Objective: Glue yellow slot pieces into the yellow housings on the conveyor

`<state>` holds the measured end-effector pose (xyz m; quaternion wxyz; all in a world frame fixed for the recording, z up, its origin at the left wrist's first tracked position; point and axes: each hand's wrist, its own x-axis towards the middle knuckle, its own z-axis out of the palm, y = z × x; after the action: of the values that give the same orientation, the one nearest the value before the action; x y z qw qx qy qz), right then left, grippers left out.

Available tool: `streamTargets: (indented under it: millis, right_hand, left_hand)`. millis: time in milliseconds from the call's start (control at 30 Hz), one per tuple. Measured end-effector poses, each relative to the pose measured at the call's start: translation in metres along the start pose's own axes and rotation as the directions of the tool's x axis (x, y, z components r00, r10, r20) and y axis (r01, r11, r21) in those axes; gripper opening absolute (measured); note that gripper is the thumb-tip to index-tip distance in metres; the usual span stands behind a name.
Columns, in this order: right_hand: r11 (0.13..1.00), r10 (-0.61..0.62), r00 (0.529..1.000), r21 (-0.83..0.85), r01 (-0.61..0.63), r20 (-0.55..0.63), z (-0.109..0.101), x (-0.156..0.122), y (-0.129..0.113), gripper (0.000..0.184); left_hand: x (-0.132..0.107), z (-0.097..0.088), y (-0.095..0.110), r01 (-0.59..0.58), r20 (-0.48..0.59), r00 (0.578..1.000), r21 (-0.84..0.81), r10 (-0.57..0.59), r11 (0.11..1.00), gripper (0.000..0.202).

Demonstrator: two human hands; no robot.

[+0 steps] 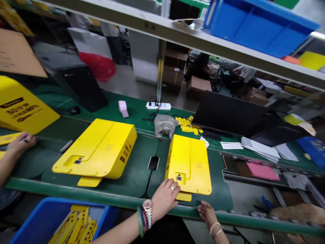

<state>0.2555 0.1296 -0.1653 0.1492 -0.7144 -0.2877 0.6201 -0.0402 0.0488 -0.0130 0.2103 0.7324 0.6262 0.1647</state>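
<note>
The left hand [162, 200] lays its bent fingers on the near left corner of a yellow, flat-faced box with rounded corners [195, 159]; whether they grip it or only rest there, I cannot tell. The right hand [208, 214] has its fingers loosely curled and released, just beside the same box's near right corner, by the edge of the table. The box lies on the green-topped table [137, 173], its recessed black socket [179, 177] facing up and a flat yellow tab [184, 196] jutting from under its near edge.

To the left, well apart, lies a matching yellow box with black print on its side [109, 142]. Farther left, a co-worker's hand [22, 141] is near a larger slanted yellow panel with black lettering [30, 108].

Beyond the nearer box sit a grey plastic-wrapped bundle [165, 124], yellow perforated pieces [186, 127], a white power strip [158, 106] and a black flat monitor [228, 113]. Below the table's near edge, a blue plastic bin [27, 217] holds yellow perforated strips [76, 227]. Overhead, a blue plastic crate [259, 25] stands on a pale metal shelf [142, 25].
</note>
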Motion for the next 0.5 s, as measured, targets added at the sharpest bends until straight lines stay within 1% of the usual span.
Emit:
streamTargets:
  millis: [33, 67, 100, 133, 200, 267, 333, 367, 433, 500]
  right_hand:
    - [0.999, -0.003, 1.000, 0.034, 0.003, 0.010, -0.003, 0.006, -0.008, 0.041]
    - [0.998, -0.006, 1.000, 0.069, 0.005, 0.018, -0.004, 0.011, -0.016, 0.040]
    - [0.995, -0.009, 1.000, 0.102, 0.006, 0.027, -0.004, 0.016, -0.024, 0.039]
    - [0.991, -0.012, 0.999, 0.130, 0.006, 0.040, -0.003, 0.021, -0.031, 0.036]
    - [0.983, -0.013, 0.998, 0.183, 0.001, 0.068, 0.002, 0.031, -0.045, 0.030]
    - [0.972, -0.009, 0.995, 0.236, -0.016, 0.102, 0.006, 0.040, -0.059, 0.027]
    - [0.955, -0.012, 0.988, 0.296, -0.034, 0.153, 0.008, 0.046, -0.077, 0.029]
    - [0.943, -0.021, 0.982, 0.329, -0.043, 0.188, 0.008, 0.047, -0.087, 0.031]
    - [0.917, -0.047, 0.960, 0.392, -0.069, 0.278, 0.003, 0.043, -0.111, 0.037]
    - [0.895, -0.079, 0.925, 0.436, -0.099, 0.372, -0.007, 0.033, -0.135, 0.042]
  left_hand:
    - [0.020, 0.001, 0.007, -0.025, 0.083, 0.996, 0.129, 0.014, 0.991, 0.044]
    - [0.036, 0.004, 0.011, -0.035, 0.142, 0.990, 0.216, 0.004, 0.976, 0.040]
    - [0.050, 0.007, 0.013, -0.042, 0.178, 0.984, 0.268, -0.007, 0.963, 0.035]
    - [0.060, 0.010, 0.013, -0.053, 0.200, 0.980, 0.292, -0.007, 0.955, 0.030]
    - [0.073, 0.012, 0.011, -0.097, 0.243, 0.970, 0.314, 0.019, 0.945, 0.026]
    - [0.080, 0.005, 0.010, -0.135, 0.287, 0.957, 0.331, 0.037, 0.934, 0.028]
    - [0.091, -0.012, 0.015, -0.127, 0.308, 0.951, 0.326, 0.022, 0.937, 0.028]
    - [0.100, -0.025, 0.020, -0.109, 0.312, 0.950, 0.309, 0.007, 0.945, 0.028]
    - [0.125, -0.059, 0.033, -0.060, 0.316, 0.949, 0.244, -0.021, 0.968, 0.031]
    - [0.159, -0.099, 0.045, -0.040, 0.345, 0.939, 0.154, -0.016, 0.987, 0.035]
